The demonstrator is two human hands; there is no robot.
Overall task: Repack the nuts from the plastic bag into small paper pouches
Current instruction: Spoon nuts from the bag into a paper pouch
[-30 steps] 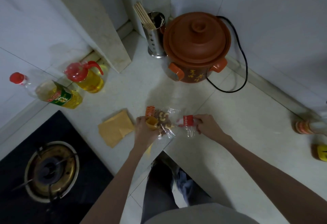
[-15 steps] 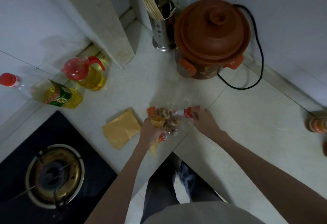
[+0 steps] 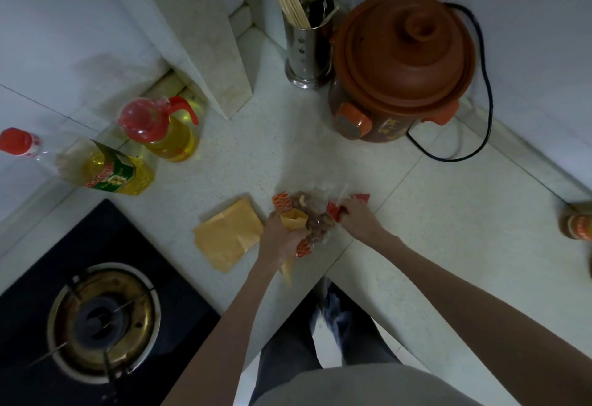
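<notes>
Clear plastic bag (image 3: 315, 218) of nuts is lying at the countertop's (image 3: 448, 220) front inner corner, the right hand (image 3: 354, 218) pinching its red end, the left hand (image 3: 282, 236) gripping an open paper pouch (image 3: 293, 218) against it. Nuts are probably risking spilling over the edge if the bag tips before its mouth is meeting the pouch

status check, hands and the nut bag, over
Left hand grips open paper pouch. Right hand pinches nut bag top. Spare pouches lie left; nothing blocking.
</notes>
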